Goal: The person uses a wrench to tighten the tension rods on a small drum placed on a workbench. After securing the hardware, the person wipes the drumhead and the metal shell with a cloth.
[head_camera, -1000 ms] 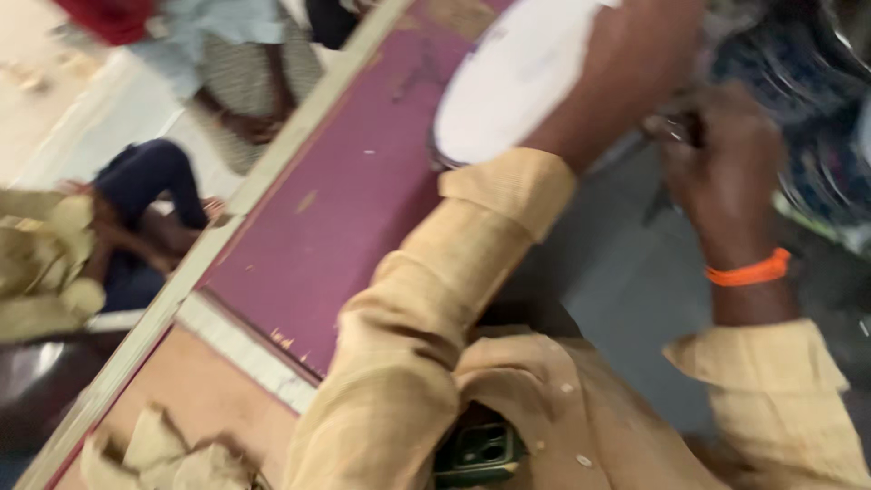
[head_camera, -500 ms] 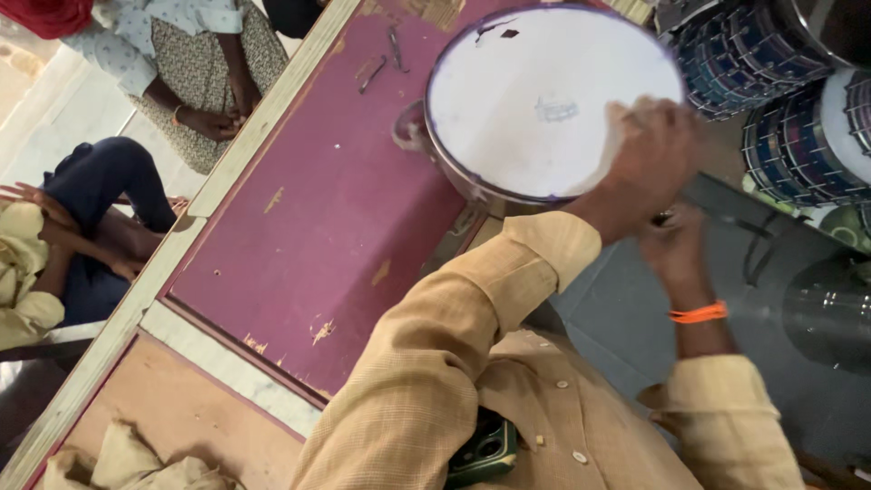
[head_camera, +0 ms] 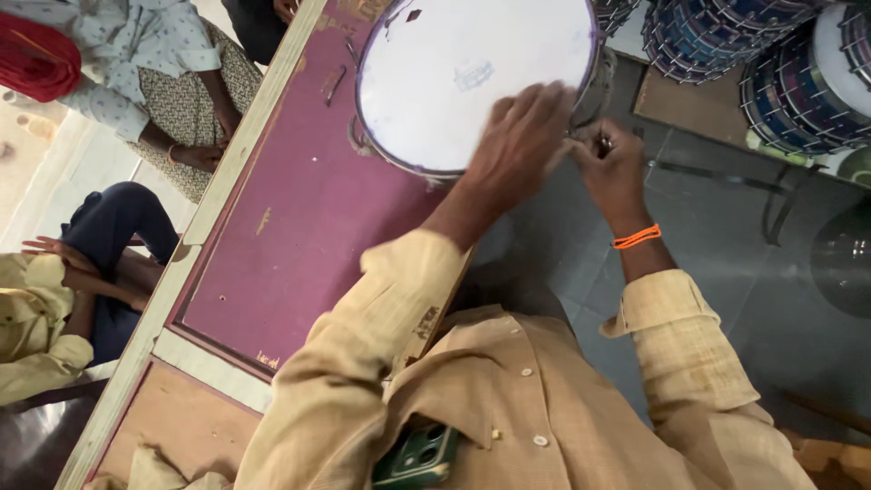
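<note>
The left hand (head_camera: pixel 522 136) lay flat on the drum (head_camera: pixel 472 77); the right hand (head_camera: pixel 612 163) pinched its rim fitting; likely light, stiff, best gripped by the rim.

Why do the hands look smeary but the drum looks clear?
Head view: the left hand resting on the white drum is smeared by motion, the right hand at the rim slightly; the drumhead is evenly lit, no harsh glare; the stacked drums stay fairly sharp.

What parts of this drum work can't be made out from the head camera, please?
- Head view: the small tool at the right hand is hidden by its fingers.
- The drum rim beneath the left hand is covered, and motion-blurred.
- The stacked drums are cut off by the top edge.
</note>
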